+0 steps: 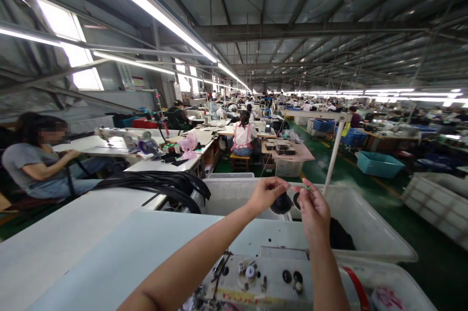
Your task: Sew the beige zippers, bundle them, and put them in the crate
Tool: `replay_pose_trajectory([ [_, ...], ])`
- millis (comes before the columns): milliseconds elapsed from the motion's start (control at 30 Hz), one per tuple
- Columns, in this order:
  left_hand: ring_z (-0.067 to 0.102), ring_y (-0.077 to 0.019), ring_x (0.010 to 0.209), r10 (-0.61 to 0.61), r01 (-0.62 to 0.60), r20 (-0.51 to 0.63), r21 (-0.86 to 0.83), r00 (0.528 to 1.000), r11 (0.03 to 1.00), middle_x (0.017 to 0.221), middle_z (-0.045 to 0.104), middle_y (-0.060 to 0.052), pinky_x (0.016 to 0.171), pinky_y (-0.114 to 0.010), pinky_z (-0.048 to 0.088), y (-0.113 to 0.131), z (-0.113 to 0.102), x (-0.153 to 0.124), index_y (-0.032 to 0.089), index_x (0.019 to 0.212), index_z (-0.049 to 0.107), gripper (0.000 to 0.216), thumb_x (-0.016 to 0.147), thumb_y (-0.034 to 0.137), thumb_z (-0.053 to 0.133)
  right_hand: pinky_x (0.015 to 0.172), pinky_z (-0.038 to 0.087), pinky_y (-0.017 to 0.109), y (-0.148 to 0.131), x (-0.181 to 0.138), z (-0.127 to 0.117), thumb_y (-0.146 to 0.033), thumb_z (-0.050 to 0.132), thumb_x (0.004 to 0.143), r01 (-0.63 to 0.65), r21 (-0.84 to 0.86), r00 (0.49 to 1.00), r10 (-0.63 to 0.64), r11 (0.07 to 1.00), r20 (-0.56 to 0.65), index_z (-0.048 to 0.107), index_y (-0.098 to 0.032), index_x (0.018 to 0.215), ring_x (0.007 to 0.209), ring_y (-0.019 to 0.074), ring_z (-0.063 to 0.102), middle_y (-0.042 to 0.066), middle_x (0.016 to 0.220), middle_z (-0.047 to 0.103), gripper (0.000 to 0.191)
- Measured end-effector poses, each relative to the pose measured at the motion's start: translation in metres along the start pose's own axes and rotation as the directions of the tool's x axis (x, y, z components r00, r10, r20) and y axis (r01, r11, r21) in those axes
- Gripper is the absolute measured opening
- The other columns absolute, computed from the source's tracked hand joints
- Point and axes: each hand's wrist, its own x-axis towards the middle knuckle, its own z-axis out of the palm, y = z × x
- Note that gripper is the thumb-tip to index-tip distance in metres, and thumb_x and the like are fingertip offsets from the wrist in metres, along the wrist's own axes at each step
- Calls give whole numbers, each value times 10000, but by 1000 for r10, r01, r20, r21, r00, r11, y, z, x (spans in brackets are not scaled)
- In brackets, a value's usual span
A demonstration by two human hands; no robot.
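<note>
Both my hands are raised above a white sewing machine [263, 279], fingertips almost meeting. My left hand [268, 195] is closed in a pinch; what lies between its fingertips is too fine to make out. My right hand [313, 206] is closed too, with a small bright green piece [307, 187] showing at its fingertips; its kind cannot be told. Just behind the hands stand a black thread cone [281, 204] and a second dark cone [297, 200], partly covered by my right hand.
White bins [369, 218] stand behind the machine, beside a pale upright stand [333, 152]. Black strips [161, 183] lie over the table edge [109, 218] at left. A co-worker [40, 160] sits at far left. A teal tub [380, 163] is on the floor at right.
</note>
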Motion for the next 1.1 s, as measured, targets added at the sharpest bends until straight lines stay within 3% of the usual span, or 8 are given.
replay_pose_trajectory([
  [167, 404, -72, 543, -173, 162, -35, -214, 984, 963, 624, 596, -3, 533, -207, 293, 17, 5, -3, 106, 785, 702, 338, 661, 419, 733, 520, 360, 235, 4, -2, 8, -422, 636, 789, -38, -40, 993, 42, 998, 114, 473, -158, 1167, 508, 75, 419, 42, 787, 667, 489],
  [267, 411, -71, 520, -192, 176, -83, -171, 978, 969, 608, 599, -5, 510, -205, 303, 24, 2, -3, 106, 744, 697, 294, 658, 386, 727, 513, 358, 237, 0, 0, 7, -429, 588, 824, 31, -134, 979, -4, 991, 203, 409, -170, 1244, 505, 80, 420, 34, 801, 661, 524],
  [467, 454, -92, 522, -136, 130, -251, -40, 958, 991, 554, 565, 7, 518, -212, 345, 25, -12, -7, 121, 681, 672, 268, 674, 388, 690, 616, 455, 283, -5, 1, 9, -428, 544, 840, 166, -312, 984, -135, 936, 120, 366, -165, 1242, 658, 152, 584, 79, 851, 677, 512],
  [567, 473, -103, 524, -156, 162, -210, 10, 965, 987, 566, 581, -2, 524, -229, 355, 23, -13, -21, 118, 699, 694, 257, 665, 372, 687, 709, 476, 345, -8, -8, 18, -443, 521, 825, 267, -569, 961, -263, 778, 91, 430, -147, 1161, 800, 231, 644, 121, 852, 684, 457],
  [633, 456, -98, 495, -234, 237, -192, -7, 953, 971, 553, 579, -1, 501, -234, 340, 20, -10, -29, 119, 691, 702, 271, 651, 387, 696, 649, 469, 356, -9, -15, 25, -462, 512, 792, 298, -756, 929, -358, 583, 89, 498, -142, 1062, 760, 269, 652, 149, 853, 681, 419],
  [733, 421, -78, 459, -365, 328, -224, -187, 904, 926, 557, 581, 4, 478, -231, 318, 10, -5, -32, 129, 668, 712, 217, 590, 330, 741, 525, 439, 348, -6, -19, 34, -465, 472, 757, 341, -814, 918, -353, 470, 181, 539, -164, 883, 660, 280, 640, 169, 847, 665, 333],
  [967, 527, -125, 609, -444, 297, -179, -523, 878, 799, 716, 650, -52, 503, -227, 300, -19, -12, -30, 155, 734, 747, 354, 454, 358, 818, 465, 435, 368, 14, -1, 31, -460, 504, 688, 415, -746, 909, -267, 521, 319, 547, -215, 740, 559, 259, 602, 153, 771, 649, 254],
  [1100, 567, -144, 707, -395, 280, -142, -494, 908, 823, 784, 677, -59, 582, -238, 338, -20, -19, -33, 166, 814, 754, 425, 483, 424, 821, 487, 457, 379, 15, 0, 31, -500, 581, 667, 98, -675, 988, 9, 731, 153, 551, -212, 894, 588, 281, 618, 113, 689, 648, 368],
])
